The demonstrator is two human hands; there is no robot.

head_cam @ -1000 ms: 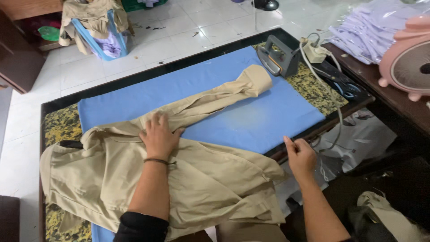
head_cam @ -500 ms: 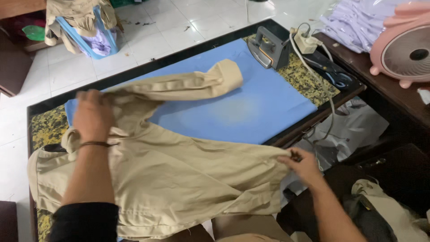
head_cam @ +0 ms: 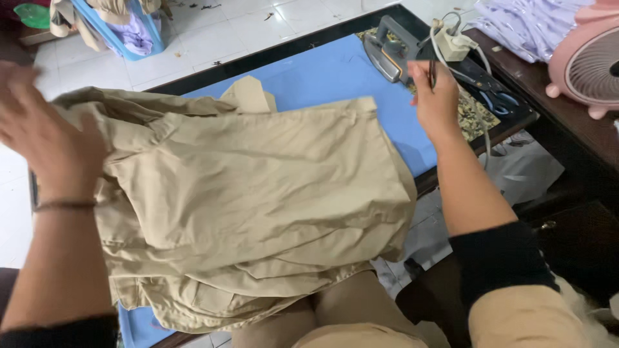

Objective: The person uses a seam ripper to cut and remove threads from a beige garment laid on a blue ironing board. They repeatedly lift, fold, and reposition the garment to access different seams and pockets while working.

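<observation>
A khaki shirt (head_cam: 258, 200) hangs bunched and lifted over the near end of the blue ironing pad (head_cam: 322, 74). My left hand (head_cam: 55, 145), blurred, grips the shirt's left edge; a thin band is on its wrist. My right hand (head_cam: 435, 96) is raised off the shirt, beside the grey iron (head_cam: 387, 55) standing at the pad's far end. A thin dark cord-like thing shows at its fingertips; whether the fingers pinch it is unclear.
A white power strip (head_cam: 451, 42) with cords and blue-handled scissors (head_cam: 496, 100) lie on the table's right end. A pink fan (head_cam: 587, 64) and lilac garments (head_cam: 522, 26) sit on a dark side table. A blue basket of clothes (head_cam: 129, 29) stands on the tiled floor.
The shirt was lying flat, then got lifted and swung up toward me. My right hand let go of its hem and rose to the iron. My left hand moved left and up.
</observation>
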